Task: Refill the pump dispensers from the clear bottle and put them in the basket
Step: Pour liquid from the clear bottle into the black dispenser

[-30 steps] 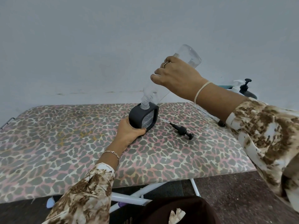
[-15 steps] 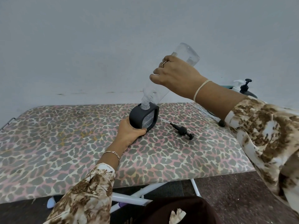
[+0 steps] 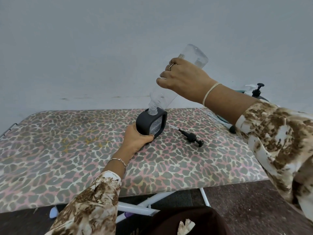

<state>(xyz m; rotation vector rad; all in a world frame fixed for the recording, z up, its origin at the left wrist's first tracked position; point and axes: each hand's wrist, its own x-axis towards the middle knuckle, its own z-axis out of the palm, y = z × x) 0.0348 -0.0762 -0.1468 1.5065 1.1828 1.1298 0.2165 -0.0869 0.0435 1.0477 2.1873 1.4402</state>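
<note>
A black square dispenser [image 3: 144, 122] with a clear window stands on the leopard-print table [image 3: 67, 150], gripped at its near side by my left hand [image 3: 137, 139]. My right hand [image 3: 184, 77] holds the clear bottle [image 3: 162, 97] tipped steeply, its threaded neck set into the dispenser's top opening. The dispenser's black pump head [image 3: 191, 137] with its white tube lies on the table just to the right. Two more pump dispensers [image 3: 255, 91], one white and one black, show behind my right forearm; what holds them is mostly hidden.
The table runs against a plain grey wall, with its white folding legs [image 3: 144, 206] and a dark floor below the front edge. A small dark object [image 3: 232, 128] lies near the table's right edge beside my sleeve. A dark rounded thing [image 3: 186, 223] sits at the bottom of the view.
The bottle's raised end and my right hand have shifted slightly; the neck stays in the dispenser's opening. My left hand and the pump head have not moved.
</note>
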